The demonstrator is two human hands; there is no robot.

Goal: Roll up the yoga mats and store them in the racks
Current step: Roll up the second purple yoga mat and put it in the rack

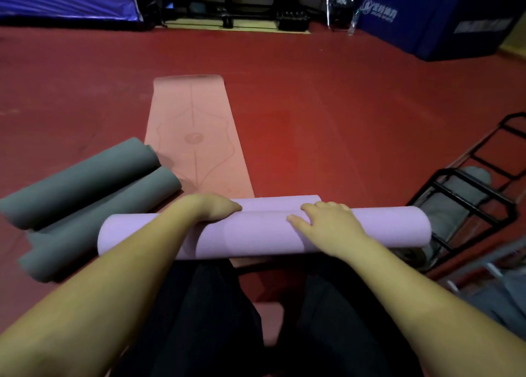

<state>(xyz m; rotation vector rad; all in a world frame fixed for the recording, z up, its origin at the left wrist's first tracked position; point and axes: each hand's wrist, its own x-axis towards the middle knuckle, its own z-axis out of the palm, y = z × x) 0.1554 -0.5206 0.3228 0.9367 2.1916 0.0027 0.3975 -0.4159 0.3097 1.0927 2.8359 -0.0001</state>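
— Where is the lilac foam yoga mat (264,234) now?

— Almost fully rolled, lying on the dark red floor (341,106) just in front of the person's knees. Its long axis runs left to right across the view, one end pointing at the two grey rolled mats (85,200), the other at the black wire rack (466,206).

— And the hands?

— Both are on top of the roll. The left hand (216,207) presses down with its fingers curled over the far side; the right hand (330,223) lies flatter, fingers spread across the top and reaching to the short unrolled flap beyond. Neither wraps fully around it.

— What else lies nearby?

— A pink patterned yoga mat (196,137) is spread flat, its long axis running away from the person, at right angles to the lilac roll. The grey rolls lie side by side, touching, angled toward its near left edge. In the rack a grey rolled mat (455,194) is already stored.
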